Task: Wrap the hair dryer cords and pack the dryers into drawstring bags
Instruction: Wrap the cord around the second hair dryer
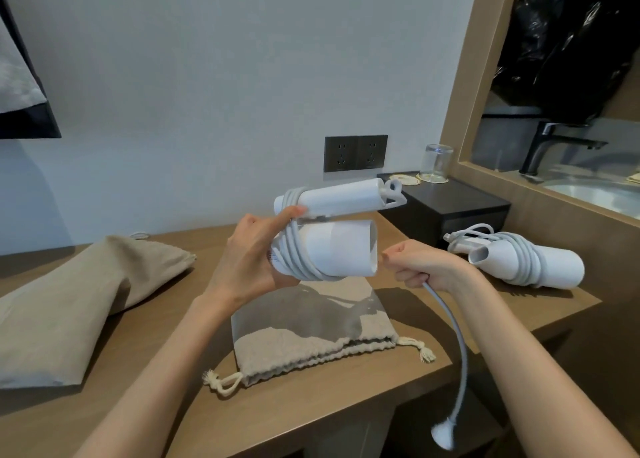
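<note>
Head view: drawstring bag (pixel 311 348), wooden counter (pixel 329 411), wall (pixel 207 59)

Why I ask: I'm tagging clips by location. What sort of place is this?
Probably a hotel room: a glass on a coaster, a black tap over a washbasin beside the wooden counter, and two matching hair dryers with drawstring bags.

Two hair dryers (pixel 341 248) (pixel 550 265), two drawstring bags (pixel 86 284) (pixel 311 343), one glass (pixel 438 163), one black box (pixel 450 208).
</note>
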The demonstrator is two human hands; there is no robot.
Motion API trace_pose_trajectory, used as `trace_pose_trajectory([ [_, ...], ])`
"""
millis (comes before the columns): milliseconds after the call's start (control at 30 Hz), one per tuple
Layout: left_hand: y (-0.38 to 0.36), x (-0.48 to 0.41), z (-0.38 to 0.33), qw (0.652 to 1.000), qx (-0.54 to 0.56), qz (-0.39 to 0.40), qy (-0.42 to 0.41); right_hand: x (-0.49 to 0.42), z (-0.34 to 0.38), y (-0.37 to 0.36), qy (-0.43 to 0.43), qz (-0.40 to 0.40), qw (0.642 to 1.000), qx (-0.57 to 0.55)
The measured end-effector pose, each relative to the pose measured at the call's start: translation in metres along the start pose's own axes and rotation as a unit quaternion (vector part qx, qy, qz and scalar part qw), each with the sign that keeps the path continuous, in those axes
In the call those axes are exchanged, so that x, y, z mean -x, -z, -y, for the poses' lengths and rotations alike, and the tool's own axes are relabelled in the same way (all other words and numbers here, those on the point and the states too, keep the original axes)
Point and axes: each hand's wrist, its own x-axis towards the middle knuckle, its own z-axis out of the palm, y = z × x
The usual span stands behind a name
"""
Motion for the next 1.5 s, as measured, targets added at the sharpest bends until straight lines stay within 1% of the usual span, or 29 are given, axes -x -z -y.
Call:
trace_pose_trajectory([
  [67, -0.001, 0.0, 0.003, 0.998, -0.023, -0.02, -0.047, 0.004, -0.002, 0.007, 0.006, -0.002, 0.997, -0.071],
  [167, -0.002, 0.0, 0.012, 0.988, -0.077, -0.055, -0.118, 0.007, 0.0, 0.017, 0.022, 0.0, 0.983, -0.181],
  [233, -0.002, 0.002, 0.017, 0.982, -0.1, -0.05, -0.155, 0.01, 0.007, 0.02, 0.03, 0.01, 0.977, -0.212],
  [300, -0.002, 0.004, 0.019, 0.978, -0.113, -0.031, -0.172, 0.015, 0.018, 0.022, 0.031, 0.025, 0.979, -0.201],
  [367, 0.001, 0.005, 0.019, 0.977, -0.125, -0.006, -0.171, 0.021, 0.028, 0.024, 0.038, 0.052, 0.978, -0.196],
  [433, 0.005, 0.004, 0.017, 0.976, -0.138, 0.012, -0.167, 0.028, 0.039, 0.023, 0.047, 0.062, 0.98, -0.181],
  [567, 0.006, 0.003, 0.014, 0.97, -0.165, 0.021, -0.177, 0.039, 0.063, 0.008, 0.08, 0.063, 0.992, -0.069],
  [667, 0.003, 0.0, 0.013, 0.963, -0.198, 0.051, -0.178, 0.043, 0.08, -0.005, 0.098, 0.041, 0.994, -0.011],
  [767, -0.003, 0.001, 0.012, 0.961, -0.213, 0.096, -0.147, 0.042, 0.089, -0.016, 0.119, -0.007, 0.992, 0.041],
  [833, -0.005, 0.002, 0.009, 0.967, -0.206, 0.111, -0.099, 0.038, 0.091, -0.023, 0.138, -0.044, 0.986, 0.078],
  [933, -0.005, 0.001, 0.01, 0.976, -0.185, 0.113, -0.019, 0.033, 0.094, -0.033, 0.168, -0.094, 0.974, 0.118],
  [967, -0.004, 0.001, 0.01, 0.977, -0.176, 0.118, 0.008, 0.032, 0.095, -0.037, 0.185, -0.107, 0.967, 0.137],
  [1033, 0.0, 0.001, 0.011, 0.977, -0.169, 0.119, 0.053, 0.027, 0.098, -0.046, 0.235, -0.126, 0.942, 0.203],
  [1100, 0.002, 0.001, 0.009, 0.975, -0.171, 0.115, 0.078, 0.019, 0.099, -0.055, 0.269, -0.138, 0.919, 0.252],
  [1200, 0.002, 0.0, 0.008, 0.977, -0.15, 0.106, 0.112, 0.007, 0.098, -0.062, 0.275, -0.147, 0.909, 0.277],
  [1300, 0.0, 0.0, 0.013, 0.974, -0.138, 0.115, 0.138, -0.007, 0.09, -0.072, 0.261, -0.164, 0.901, 0.306],
  [1400, -0.003, 0.003, 0.018, 0.967, -0.148, 0.132, 0.159, -0.018, 0.083, -0.085, 0.26, -0.196, 0.879, 0.348],
  [1500, -0.003, 0.005, 0.021, 0.956, -0.175, 0.151, 0.183, -0.022, 0.082, -0.093, 0.264, -0.195, 0.85, 0.412],
])
